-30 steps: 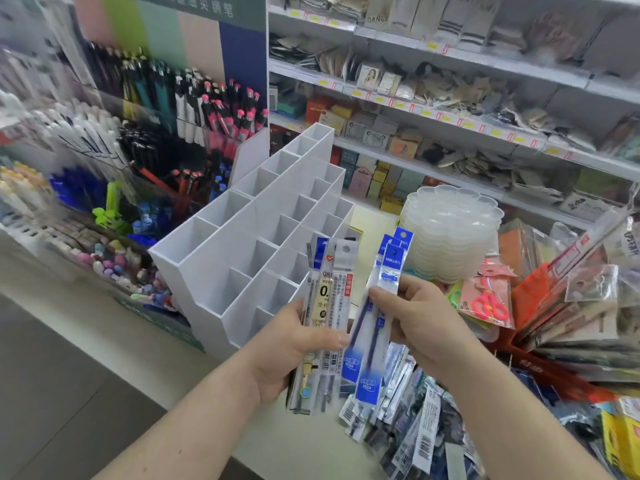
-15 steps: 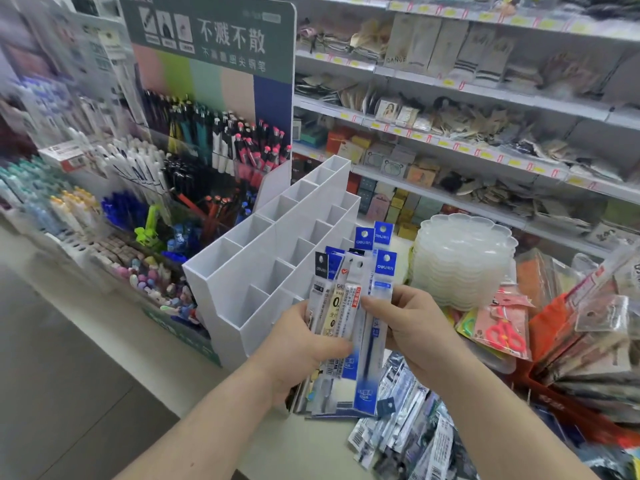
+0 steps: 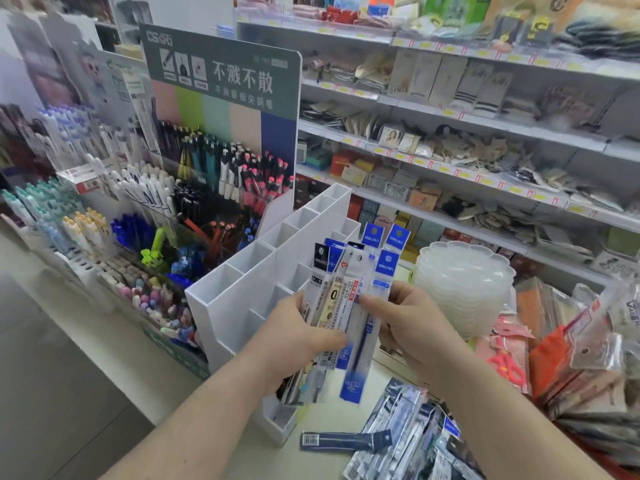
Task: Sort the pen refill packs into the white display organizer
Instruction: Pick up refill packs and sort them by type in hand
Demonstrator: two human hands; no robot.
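A fanned bunch of pen refill packs [image 3: 349, 306] is held upright dead centre of the view, pretty much right in front of the white display organizer [image 3: 239, 299]; the blue header cards are sticking up at the top of the fan. The bunch is gripped from 9 o'clock by the left hand [image 3: 298, 337], fingers wrapped behind and thumb laid across the front; from 3 o'clock it's pinched by the right hand [image 3: 408, 327], thumb pressed on the front of the packs. The organizer's tiered compartments are seen running off toward 11 o'clock, all looking bare from here. More refill packs [image 3: 408, 441] are piled loose on the surface [image 3: 325, 462] at 5 o'clock, with one dark pack [image 3: 346, 441] lying flat by itself just at 9 o'clock of the pile. A stack of clear scalloped trays [image 3: 464, 282] is parked at 2 o'clock of the hands; a pen display rack [image 3: 221, 161] is set up at 10 o'clock; stocked store shelves [image 3: 485, 133] are spread across the back.
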